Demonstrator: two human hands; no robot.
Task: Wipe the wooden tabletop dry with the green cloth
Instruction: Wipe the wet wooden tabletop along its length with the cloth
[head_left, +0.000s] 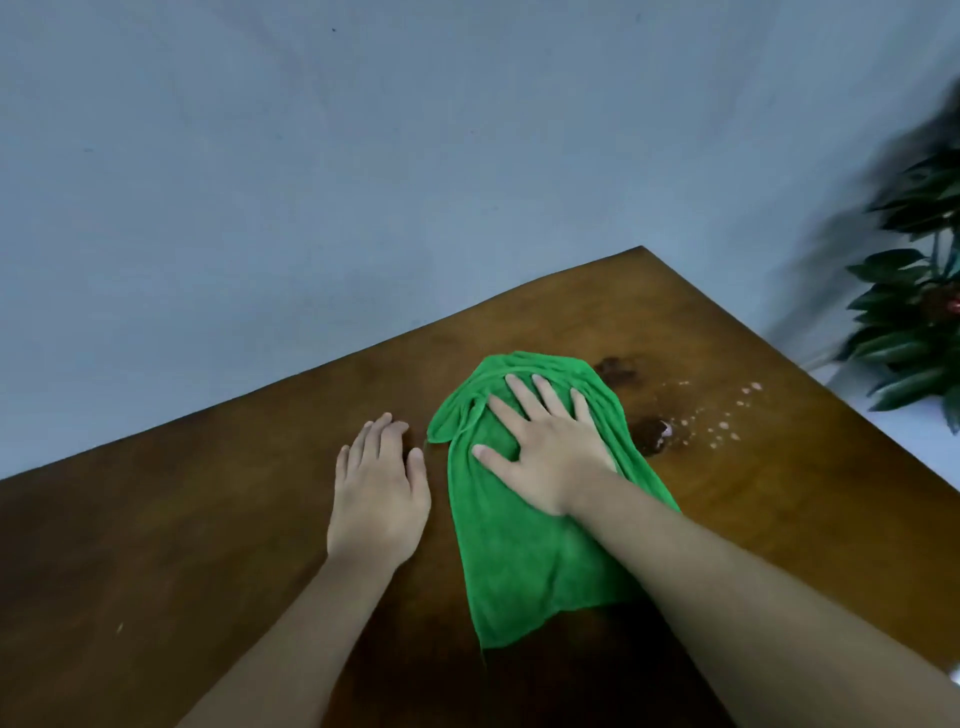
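Observation:
A green cloth (519, 551) lies stretched out on the wooden tabletop (182, 545), its far end bunched. My right hand (545, 447) presses flat on the cloth's far half with the fingers spread. Beside the cloth on its left, my left hand (376, 483) rests palm down on the bare wood, holding nothing. Just right of the cloth are dark wet patches (649, 434) and a scatter of water droplets (722, 421).
The table's far corner (641, 249) points at a plain grey wall (363, 156). A leafy green plant (919, 301) stands past the table's right edge. The table's left edge runs diagonally from the corner down to the left.

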